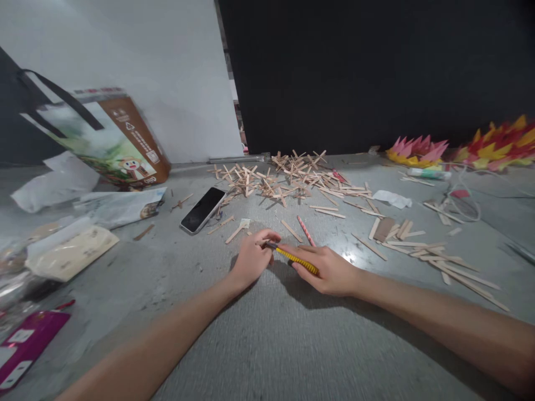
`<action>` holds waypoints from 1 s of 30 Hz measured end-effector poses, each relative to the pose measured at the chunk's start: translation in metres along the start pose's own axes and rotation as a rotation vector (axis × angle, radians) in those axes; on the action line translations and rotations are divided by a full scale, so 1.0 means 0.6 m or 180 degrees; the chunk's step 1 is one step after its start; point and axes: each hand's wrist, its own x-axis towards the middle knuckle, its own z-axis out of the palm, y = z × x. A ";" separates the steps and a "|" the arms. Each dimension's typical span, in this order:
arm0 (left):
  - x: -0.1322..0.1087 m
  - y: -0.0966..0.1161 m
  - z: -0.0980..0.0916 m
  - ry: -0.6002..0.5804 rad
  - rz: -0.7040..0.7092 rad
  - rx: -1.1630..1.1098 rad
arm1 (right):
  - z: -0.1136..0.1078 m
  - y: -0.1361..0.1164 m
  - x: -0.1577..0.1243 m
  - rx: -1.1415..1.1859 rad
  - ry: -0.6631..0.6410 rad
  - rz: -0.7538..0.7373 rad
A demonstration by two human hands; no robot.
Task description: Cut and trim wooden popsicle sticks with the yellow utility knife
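Note:
Near the middle of the table, my right hand [328,271] grips a yellow, ribbed utility knife [297,260], its dark front end pointing left. That end meets the fingers of my left hand [253,257], which are closed around a small wooden craft stick [262,242]. Most of this stick is hidden by the fingers, and the blade's exact contact with it is too small to make out. Just beyond my hands lie a red-and-white striped paper straw [306,230] and another loose craft stick [291,230].
A pile of crossed craft sticks [288,178] spreads along the back; more sticks [443,262] lie right. A phone [203,210] rests left of centre. A paper bag [121,139], plastic packets [71,250] and a magenta case [31,345] occupy the left. Folded-paper pieces [418,151] stand back right.

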 end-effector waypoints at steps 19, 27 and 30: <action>0.000 -0.001 0.000 0.0022 -0.0016 -0.0007 | 0.000 0.000 0.000 -0.0009 -0.0022 0.0006; 0.001 0.003 0.000 0.0001 -0.0016 0.0016 | 0.002 0.001 -0.001 -0.0028 -0.0036 0.0030; 0.001 0.005 -0.001 -0.0015 -0.0056 -0.0021 | 0.001 -0.001 0.000 0.0023 -0.0012 0.0025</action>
